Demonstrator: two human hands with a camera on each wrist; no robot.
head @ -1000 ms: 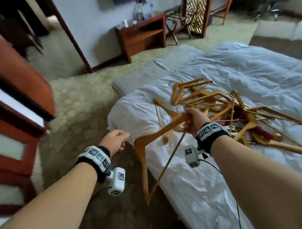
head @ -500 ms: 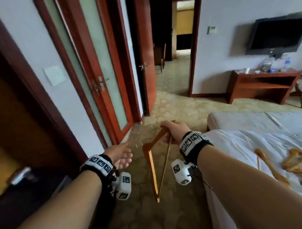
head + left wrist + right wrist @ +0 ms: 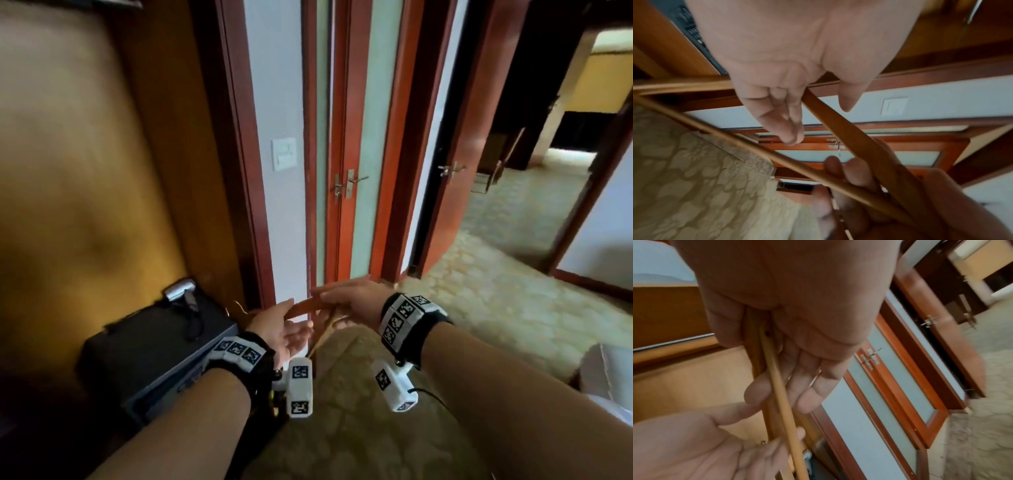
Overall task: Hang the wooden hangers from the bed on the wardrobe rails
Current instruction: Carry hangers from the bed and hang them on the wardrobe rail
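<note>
floor: patterned carpet (image 3: 479,308) | on it: black safe (image 3: 147,356) (wardrobe side)

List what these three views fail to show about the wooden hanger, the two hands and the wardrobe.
- Wardrobe rail: head view, cut off by the top edge.
- Wooden hanger far end: head view, hidden behind the right hand and left hand.
- Hanger's metal hook: small and blurred in every view.
- Left hand's grip: left wrist view, palm hides the contact; fingers look loose.

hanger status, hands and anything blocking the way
Right hand grips wooden hanger. Left hand open, palm up, touching it. Not yet on a rail. Black safe low in the wardrobe, ahead left.
</note>
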